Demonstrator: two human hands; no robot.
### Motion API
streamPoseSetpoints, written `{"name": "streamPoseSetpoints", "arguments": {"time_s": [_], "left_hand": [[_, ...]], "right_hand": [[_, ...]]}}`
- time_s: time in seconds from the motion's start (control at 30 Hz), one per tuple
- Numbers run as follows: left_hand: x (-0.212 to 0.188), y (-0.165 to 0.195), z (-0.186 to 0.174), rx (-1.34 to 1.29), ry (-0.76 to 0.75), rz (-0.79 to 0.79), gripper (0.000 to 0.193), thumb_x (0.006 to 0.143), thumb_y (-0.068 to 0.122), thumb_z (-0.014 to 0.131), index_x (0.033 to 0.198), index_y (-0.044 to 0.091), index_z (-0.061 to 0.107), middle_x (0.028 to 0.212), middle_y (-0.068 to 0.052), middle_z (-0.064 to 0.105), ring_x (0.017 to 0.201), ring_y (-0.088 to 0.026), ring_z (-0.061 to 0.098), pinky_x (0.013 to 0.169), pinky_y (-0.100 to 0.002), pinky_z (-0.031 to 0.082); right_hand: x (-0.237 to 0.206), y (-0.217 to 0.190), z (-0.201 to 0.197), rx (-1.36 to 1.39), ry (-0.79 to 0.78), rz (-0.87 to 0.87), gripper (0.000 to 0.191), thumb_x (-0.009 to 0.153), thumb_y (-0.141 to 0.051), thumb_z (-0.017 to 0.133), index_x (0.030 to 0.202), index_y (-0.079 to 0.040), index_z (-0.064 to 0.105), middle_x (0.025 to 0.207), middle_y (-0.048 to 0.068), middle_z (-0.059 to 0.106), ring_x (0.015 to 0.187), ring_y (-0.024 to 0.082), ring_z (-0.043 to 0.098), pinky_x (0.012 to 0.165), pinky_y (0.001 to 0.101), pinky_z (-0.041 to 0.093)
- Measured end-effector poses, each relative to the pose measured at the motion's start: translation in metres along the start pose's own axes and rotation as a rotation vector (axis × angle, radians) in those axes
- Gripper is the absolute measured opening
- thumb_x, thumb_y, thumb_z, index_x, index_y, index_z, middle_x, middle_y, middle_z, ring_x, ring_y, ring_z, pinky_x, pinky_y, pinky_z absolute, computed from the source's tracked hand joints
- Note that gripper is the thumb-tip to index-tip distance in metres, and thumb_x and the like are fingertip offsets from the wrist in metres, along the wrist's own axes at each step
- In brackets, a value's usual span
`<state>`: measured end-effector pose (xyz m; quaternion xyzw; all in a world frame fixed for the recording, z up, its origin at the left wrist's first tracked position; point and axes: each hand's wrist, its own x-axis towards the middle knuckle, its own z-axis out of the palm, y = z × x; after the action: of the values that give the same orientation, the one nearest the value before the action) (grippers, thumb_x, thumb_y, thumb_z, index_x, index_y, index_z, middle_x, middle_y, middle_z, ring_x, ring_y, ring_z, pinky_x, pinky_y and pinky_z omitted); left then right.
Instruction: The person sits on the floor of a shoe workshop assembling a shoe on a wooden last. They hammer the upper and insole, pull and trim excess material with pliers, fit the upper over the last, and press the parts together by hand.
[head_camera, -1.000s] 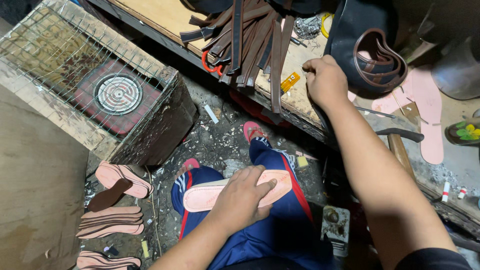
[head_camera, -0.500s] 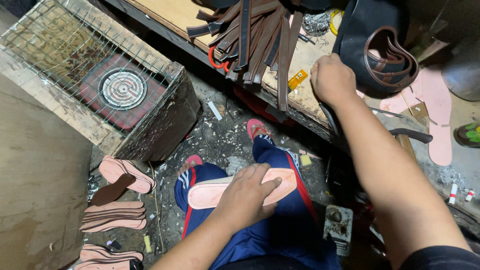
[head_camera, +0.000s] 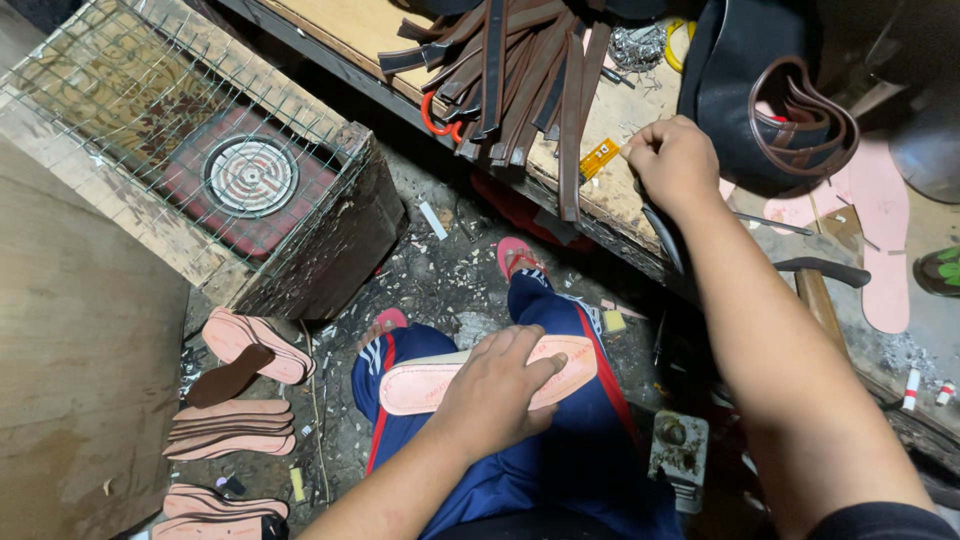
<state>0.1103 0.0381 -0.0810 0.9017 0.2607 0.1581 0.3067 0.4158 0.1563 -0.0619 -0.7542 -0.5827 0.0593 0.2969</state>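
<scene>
- Cluttered wooden workbench (head_camera: 600, 150) stood above a littered floor
- Left hand (head_camera: 497, 390) pressed, fingers spread, on pink insole (head_camera: 420, 385) below the bench
- Right hand (head_camera: 678, 165), clenched, had shifted slightly along the bench edge

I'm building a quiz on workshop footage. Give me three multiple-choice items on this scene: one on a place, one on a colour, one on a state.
1. Where does the pink sole under the left hand lie?
A. across the person's lap
B. on the workbench
C. inside the wire cage

2. What colour are the trousers?
A. grey with green stripes
B. dark blue with red and white stripes
C. plain black

3. How is the right hand set?
A. flat and open on the floor
B. closed into a loose fist at the workbench edge
C. gripping the hammer

Answers:
1 A, the sole rests on both thighs.
2 B, the stripes run down each leg.
3 B, its fingers are curled in over the bench.
</scene>
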Motion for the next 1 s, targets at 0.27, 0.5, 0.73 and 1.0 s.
{"name": "streamPoseSetpoints", "arguments": {"time_s": [0.27, 0.5, 0.73, 1.0], "left_hand": [[0.002, 0.001, -0.002, 0.032, -0.009, 0.005, 0.064, 0.066, 0.028, 0.087, 0.125, 0.012, 0.069, 0.135, -0.021, 0.056, 0.127, -0.040, 0.052, 0.109, -0.048, 0.039], [0.000, 0.000, 0.000, 0.046, 0.035, 0.036, 0.058, 0.070, 0.027, 0.080, 0.124, 0.010, 0.069, 0.134, -0.024, 0.053, 0.125, -0.042, 0.050, 0.105, -0.051, 0.039], [-0.005, -0.004, 0.004, 0.015, 0.064, 0.065, 0.045, 0.078, 0.024, 0.077, 0.118, 0.005, 0.068, 0.130, -0.016, 0.057, 0.126, -0.037, 0.052, 0.106, -0.049, 0.041], [-0.007, 0.005, 0.003, 0.153, 0.099, 0.085, 0.040, 0.080, 0.026, 0.077, 0.110, 0.001, 0.067, 0.130, -0.016, 0.062, 0.129, -0.032, 0.052, 0.112, -0.053, 0.034]], "right_hand": [[0.007, -0.011, 0.006, -0.384, 0.037, -0.134, 0.016, 0.099, -0.016, 0.068, 0.096, 0.000, 0.071, 0.100, 0.024, 0.067, 0.088, 0.043, 0.066, 0.079, 0.0502, 0.052], [-0.075, -0.008, -0.009, 0.373, 0.067, -0.081, 0.015, 0.101, -0.008, 0.064, 0.112, 0.002, 0.060, 0.099, 0.014, 0.066, 0.087, 0.024, 0.061, 0.080, 0.0322, 0.051], [-0.208, -0.018, 0.000, 1.018, -0.384, 0.471, 0.018, 0.095, -0.004, 0.062, 0.110, 0.001, 0.071, 0.091, 0.007, 0.074, 0.084, 0.013, 0.070, 0.082, 0.0269, 0.057], [-0.252, -0.026, 0.021, 0.661, -0.185, 0.109, 0.018, 0.093, -0.005, 0.071, 0.110, 0.001, 0.075, 0.096, 0.004, 0.072, 0.085, 0.010, 0.062, 0.079, 0.0231, 0.050]]}}
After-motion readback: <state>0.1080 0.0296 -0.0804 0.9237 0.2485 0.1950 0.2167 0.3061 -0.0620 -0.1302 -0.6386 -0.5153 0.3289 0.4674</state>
